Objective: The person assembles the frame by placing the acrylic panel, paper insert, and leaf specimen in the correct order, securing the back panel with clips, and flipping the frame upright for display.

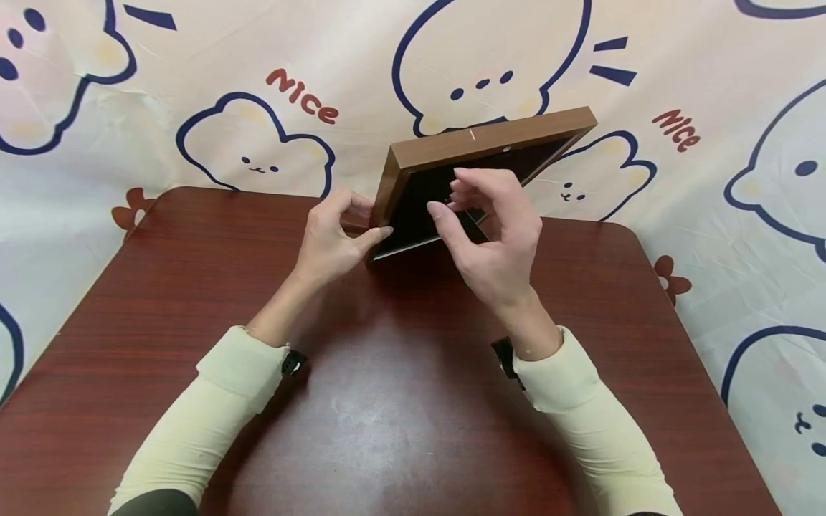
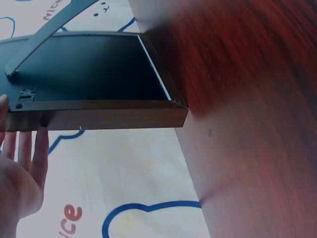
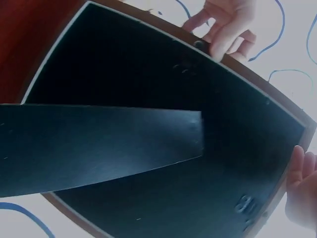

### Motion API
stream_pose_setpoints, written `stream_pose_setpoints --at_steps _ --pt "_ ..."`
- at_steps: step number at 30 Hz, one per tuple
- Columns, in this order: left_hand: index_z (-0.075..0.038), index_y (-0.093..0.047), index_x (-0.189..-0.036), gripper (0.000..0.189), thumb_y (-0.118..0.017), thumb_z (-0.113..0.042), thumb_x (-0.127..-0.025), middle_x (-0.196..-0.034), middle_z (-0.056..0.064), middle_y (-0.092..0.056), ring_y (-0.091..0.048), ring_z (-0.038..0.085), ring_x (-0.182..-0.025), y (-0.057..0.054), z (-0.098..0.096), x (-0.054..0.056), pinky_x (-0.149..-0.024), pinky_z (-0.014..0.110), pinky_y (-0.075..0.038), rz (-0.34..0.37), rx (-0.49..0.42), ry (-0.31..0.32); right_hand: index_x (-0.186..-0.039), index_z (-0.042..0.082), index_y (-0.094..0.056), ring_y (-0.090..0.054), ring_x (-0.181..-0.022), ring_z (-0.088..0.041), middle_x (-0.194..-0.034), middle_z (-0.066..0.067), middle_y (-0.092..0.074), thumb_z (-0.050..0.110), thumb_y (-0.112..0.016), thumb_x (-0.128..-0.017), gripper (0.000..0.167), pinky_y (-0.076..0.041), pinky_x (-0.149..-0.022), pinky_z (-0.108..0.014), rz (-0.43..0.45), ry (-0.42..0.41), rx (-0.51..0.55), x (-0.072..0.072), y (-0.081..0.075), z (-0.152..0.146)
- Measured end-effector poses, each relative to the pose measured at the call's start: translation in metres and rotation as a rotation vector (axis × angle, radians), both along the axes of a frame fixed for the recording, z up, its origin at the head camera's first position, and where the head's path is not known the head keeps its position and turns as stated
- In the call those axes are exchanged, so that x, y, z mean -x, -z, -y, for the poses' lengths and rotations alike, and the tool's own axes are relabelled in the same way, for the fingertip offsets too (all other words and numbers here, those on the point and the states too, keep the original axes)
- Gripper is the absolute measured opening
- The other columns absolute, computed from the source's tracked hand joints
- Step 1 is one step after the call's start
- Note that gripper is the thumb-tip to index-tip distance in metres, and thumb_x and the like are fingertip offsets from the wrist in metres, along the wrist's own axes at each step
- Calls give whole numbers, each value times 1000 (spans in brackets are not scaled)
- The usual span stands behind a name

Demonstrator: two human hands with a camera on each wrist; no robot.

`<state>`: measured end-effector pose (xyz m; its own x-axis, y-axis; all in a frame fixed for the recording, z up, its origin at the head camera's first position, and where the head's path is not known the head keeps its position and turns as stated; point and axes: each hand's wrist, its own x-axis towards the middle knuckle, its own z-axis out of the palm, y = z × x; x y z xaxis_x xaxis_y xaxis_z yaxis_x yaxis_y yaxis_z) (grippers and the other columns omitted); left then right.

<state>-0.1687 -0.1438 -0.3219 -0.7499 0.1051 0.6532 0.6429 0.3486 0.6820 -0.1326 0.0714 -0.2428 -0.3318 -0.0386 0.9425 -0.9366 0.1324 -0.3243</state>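
Note:
A brown wooden picture frame point(image 1: 493, 136) leans back above the table, its black backing point(image 3: 148, 74) facing me. My left hand point(image 1: 337, 233) grips the frame's left side, thumb on the back edge and fingers along the outer side. A dark stand leg point(image 3: 114, 141) sticks out from the backing; the left wrist view shows this leg point(image 2: 49, 37) angled away from the panel. In front of the backing hovers my right hand point(image 1: 497, 233), fingers bent and thumb apart, with nothing seen between them. Its fingertips lie near the frame's edge in the right wrist view; contact is unclear.
The reddish-brown table point(image 1: 387, 401) reaches back to a cloth backdrop point(image 1: 361, 43) printed with cartoon bears. Small metal fittings point(image 2: 27, 94) sit on the backing near one edge. A dark device point(image 1: 506, 358) is strapped at the right wrist.

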Motion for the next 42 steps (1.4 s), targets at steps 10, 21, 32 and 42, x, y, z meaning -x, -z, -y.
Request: stream_pose_setpoints --at_steps 10,21,32,42 --pt "2 -67 -98 32 -90 -2 -75 -92 11 -66 -67 20 -84 0 -21 -9 -74 35 -62 -77 -2 18 -107 -6 -68 -60 -85 -29 -100 -19 -61 -4 -81 -80 29 -58 -72 -31 -61 108 -35 -5 -14 8" --pt "-1 -66 -91 32 -91 -10 -75 -87 9 -65 -67 18 -74 -5 -51 -19 -68 29 -59 -138 28 -44 -101 -6 -71 -59 -80 -27 -99 -21 -59 -3 -80 -82 21 -55 -72 -27 -38 180 24 -4 -21 1" --pt "-4 -65 -87 34 -93 -15 -73 -83 6 -63 -62 16 -70 -6 -71 -28 -62 30 -54 -123 45 -63 -98 -9 -71 -60 -75 -26 -102 -4 -56 -1 -82 -82 21 -58 -70 -27 65 205 72 -8 -21 -14" --pt "-6 -62 -87 37 -94 -17 -72 -82 4 -61 -61 15 -71 -6 -82 -33 -62 32 -53 -136 72 -49 -93 -10 -70 -60 -74 -24 -101 6 -56 1 -84 -81 22 -58 -69 -26 89 242 99 -13 -23 -23"
